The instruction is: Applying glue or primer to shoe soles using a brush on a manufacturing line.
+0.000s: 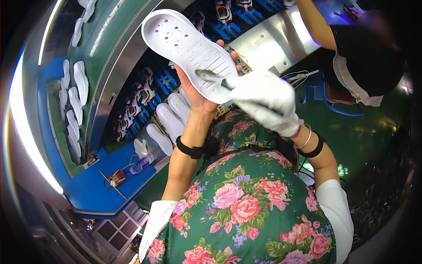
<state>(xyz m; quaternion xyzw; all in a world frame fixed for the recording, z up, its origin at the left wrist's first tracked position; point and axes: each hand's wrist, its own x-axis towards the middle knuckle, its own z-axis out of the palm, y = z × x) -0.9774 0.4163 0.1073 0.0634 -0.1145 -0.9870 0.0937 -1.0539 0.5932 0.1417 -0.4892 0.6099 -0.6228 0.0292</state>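
My bare left hand (195,94) holds up a white shoe sole (182,44), its palm under the heel end and its fingertips round the far edge. The hollow inner face is towards me, with small holes in the wide forefoot and ridges further down. In a white glove, my right hand (266,99) is closed round a brush (211,76). Its dark bristles are at the sole's inner face near the heel; a slight smear hides whether they press on it. Several more white soles (170,121) stand in a row just left of my left forearm.
White soles (75,103) lie on a green belt (103,39) at the left. Shoes on blue racks (143,94) stand behind a metal edge. A blue table (101,187) carries a clear bottle (140,165). At the upper right, another person's arm (315,24) reaches over a metal surface (268,42).
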